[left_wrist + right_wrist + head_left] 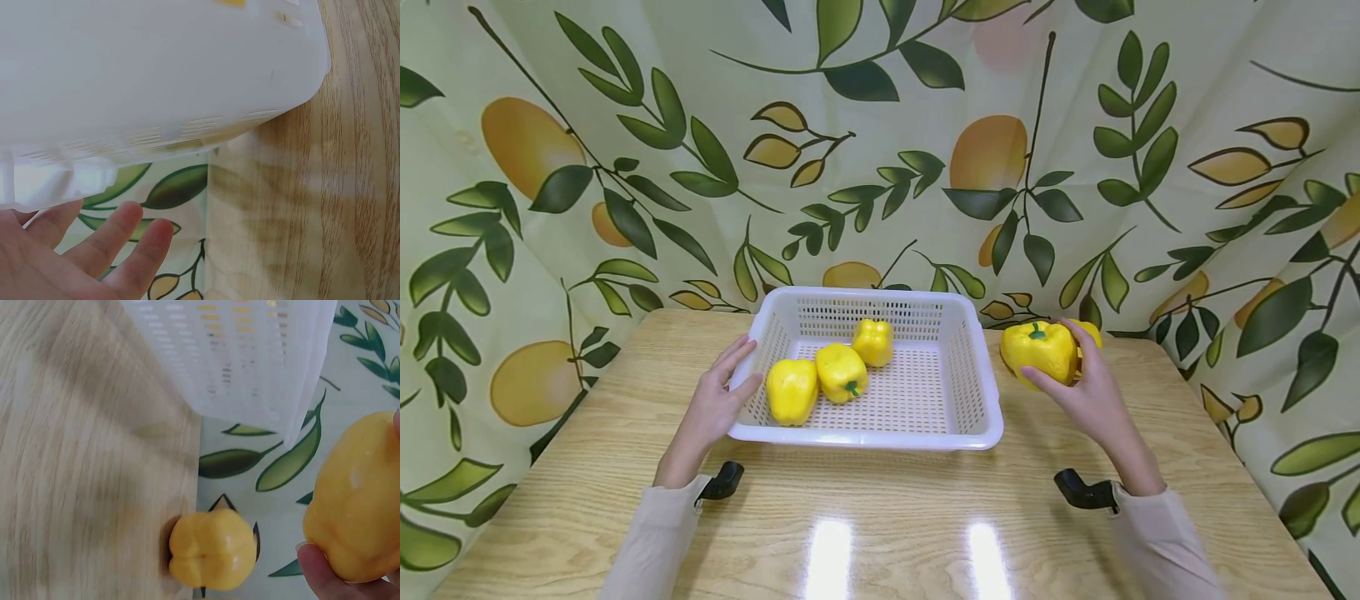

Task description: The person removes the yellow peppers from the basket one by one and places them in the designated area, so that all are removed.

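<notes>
Right hand, centre right of the head view, clamped on a yellow bell pepper; left hand, fingers extended, touches the white basket at centre.

Pale leaf-and-fruit-print curtain behind light wood-grain table; two white light reflections on it.

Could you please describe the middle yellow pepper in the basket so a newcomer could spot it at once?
Find the white basket, held at one side by the left hand. Three yellow peppers lie inside, toward that hand. The middle pepper alone among them shows a green stem.
</notes>
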